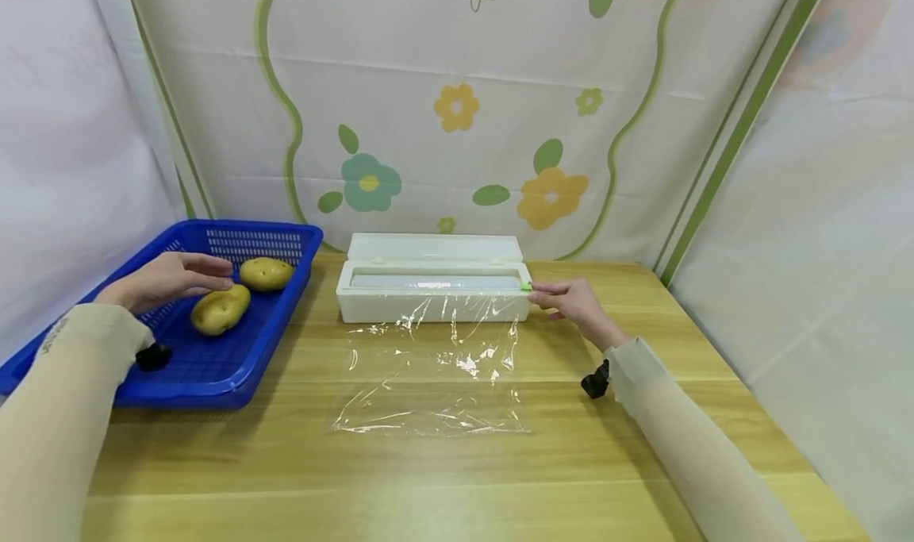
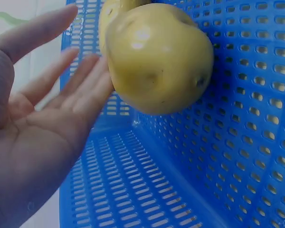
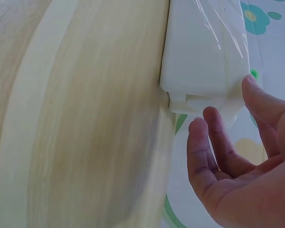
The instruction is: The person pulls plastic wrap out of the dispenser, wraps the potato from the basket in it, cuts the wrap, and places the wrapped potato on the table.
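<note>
My left hand [image 1: 174, 278] reaches into a blue plastic basket [image 1: 246, 387], fingers extended. Its fingertips lie right beside the nearer yellow potato [image 1: 221, 310], and a second potato [image 1: 266, 274] sits just behind. In the left wrist view the fingers [image 2: 92, 88] are straight, the thumb spread away from the potato. A white cling film box [image 1: 432, 308] stands with its lid raised. At its right end my right hand [image 1: 574, 308] pinches a small green slide cutter [image 1: 526, 286]. In the right wrist view the thumb touches the box's top edge, other fingers loosely bent below.
A clear sheet of cling film [image 1: 428, 375] drapes from the box over its front onto the wooden table [image 1: 457, 486]. Behind stands a white curtain [image 1: 400, 82] with flower prints, with more fabric on both sides.
</note>
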Demonstrator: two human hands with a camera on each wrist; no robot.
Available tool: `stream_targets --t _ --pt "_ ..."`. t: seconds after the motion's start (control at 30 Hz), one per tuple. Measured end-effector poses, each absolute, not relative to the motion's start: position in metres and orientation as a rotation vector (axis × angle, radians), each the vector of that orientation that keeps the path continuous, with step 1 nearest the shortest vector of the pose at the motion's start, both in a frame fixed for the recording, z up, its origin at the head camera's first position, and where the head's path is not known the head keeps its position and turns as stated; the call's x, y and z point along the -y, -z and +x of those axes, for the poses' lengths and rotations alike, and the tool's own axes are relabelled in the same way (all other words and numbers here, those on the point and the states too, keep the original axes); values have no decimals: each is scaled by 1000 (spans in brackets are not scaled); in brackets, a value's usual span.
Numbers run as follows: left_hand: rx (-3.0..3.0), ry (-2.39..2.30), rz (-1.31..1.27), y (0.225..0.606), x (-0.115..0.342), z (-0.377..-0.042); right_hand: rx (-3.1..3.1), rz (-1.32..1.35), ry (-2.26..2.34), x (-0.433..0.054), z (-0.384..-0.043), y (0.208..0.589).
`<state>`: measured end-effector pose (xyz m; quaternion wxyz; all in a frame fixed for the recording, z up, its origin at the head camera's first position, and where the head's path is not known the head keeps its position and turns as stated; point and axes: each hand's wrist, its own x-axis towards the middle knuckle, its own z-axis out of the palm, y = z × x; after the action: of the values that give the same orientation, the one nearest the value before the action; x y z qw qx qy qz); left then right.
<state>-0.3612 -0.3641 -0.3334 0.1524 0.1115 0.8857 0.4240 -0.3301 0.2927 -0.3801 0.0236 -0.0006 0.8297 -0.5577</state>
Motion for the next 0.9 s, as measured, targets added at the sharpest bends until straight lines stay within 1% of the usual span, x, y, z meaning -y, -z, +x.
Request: stream_targets --t 0.1,0.23,0.53,0.73,0.9 --pt "-2525 -1213 382 334 360 -365 -2565 0 1722 -294 -331 381" --pt "-2636 -1052 418 337 358 -369 -2565 -17 1719 -294 -333 382" --pt "-2705 -754 290 341 361 -371 -2529 0 1755 -293 -335 382" --pt "-2610 -846 256 346 362 -372 -2545 -1 1743 -294 -335 383" --pt "-2622 -842 316 349 359 -373 -2554 15 1740 -295 -333 384"
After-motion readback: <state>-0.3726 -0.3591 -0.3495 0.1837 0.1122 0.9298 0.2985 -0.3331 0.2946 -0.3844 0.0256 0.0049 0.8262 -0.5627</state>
